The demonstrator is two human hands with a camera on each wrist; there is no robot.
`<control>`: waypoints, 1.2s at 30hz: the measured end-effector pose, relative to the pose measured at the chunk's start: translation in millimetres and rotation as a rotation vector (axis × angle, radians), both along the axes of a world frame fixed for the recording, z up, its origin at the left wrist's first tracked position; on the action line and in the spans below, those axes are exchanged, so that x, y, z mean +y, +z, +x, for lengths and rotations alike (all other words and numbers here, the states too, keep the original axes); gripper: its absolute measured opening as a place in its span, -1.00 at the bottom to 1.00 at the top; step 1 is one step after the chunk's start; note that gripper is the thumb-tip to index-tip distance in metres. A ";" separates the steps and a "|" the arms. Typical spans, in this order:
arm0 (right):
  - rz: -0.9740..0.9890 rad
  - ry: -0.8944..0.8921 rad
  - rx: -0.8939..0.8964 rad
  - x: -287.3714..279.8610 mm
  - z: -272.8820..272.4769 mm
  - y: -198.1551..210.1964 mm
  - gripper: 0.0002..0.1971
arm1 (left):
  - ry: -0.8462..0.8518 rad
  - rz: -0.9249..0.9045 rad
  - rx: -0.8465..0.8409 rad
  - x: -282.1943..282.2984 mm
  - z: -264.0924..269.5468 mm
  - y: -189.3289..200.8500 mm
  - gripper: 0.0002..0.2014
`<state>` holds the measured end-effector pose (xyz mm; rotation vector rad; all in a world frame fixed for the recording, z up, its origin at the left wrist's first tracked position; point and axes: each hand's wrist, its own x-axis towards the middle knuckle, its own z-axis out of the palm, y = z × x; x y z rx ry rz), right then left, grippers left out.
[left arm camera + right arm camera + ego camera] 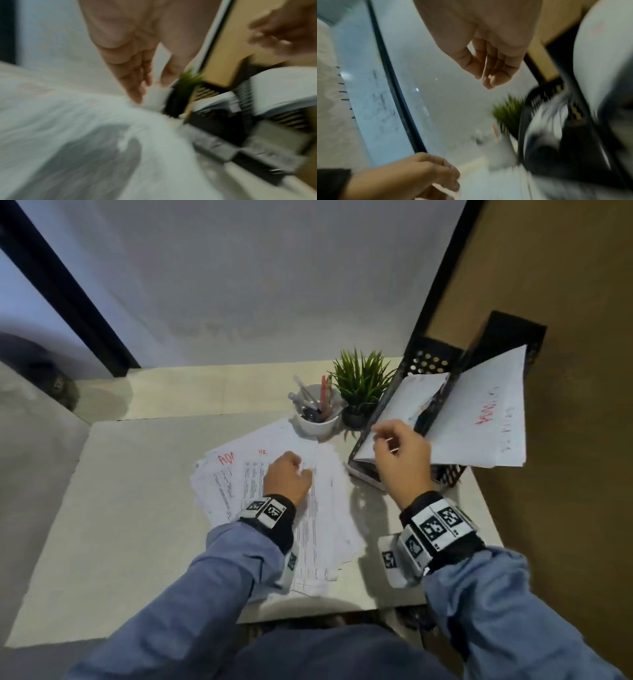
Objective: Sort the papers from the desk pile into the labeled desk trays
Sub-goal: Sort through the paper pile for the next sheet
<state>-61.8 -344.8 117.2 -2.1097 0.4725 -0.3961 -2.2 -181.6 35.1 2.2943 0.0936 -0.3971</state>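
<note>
A loose pile of printed papers (329, 508) lies spread on the white desk, some sheets marked in red. My left hand (301, 472) rests on top of the pile, fingertips (137, 97) down on the paper and thumb apart. Two black mesh trays (424, 361) stand at the right, each holding white sheets; the farther sheet (479, 412) has red writing. My right hand (385, 440) hovers over the front of the nearer tray. Its fingers (494, 79) hang loosely curled and hold nothing. The wrist views are blurred.
A white cup of pens (317, 422) and a small green potted plant (363, 381) stand just behind the pile, left of the trays. A wall rises behind the desk and a brown panel closes the right side. Bare desk surface (120, 508) stretches to the left.
</note>
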 end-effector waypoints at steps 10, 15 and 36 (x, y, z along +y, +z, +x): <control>0.247 0.006 0.738 68.6 3.0 -109.1 -0.89 | 0.316 0.097 0.279 102.9 -12.7 -63.9 -0.37; 0.241 -0.064 0.709 77.7 0.3 -118.3 -0.92 | 0.291 -0.071 0.291 111.2 -20.5 -70.9 -0.62; 0.568 -0.214 0.464 45.6 -1.9 -109.1 -0.74 | 0.367 -0.412 0.185 151.8 -15.7 -62.3 -0.86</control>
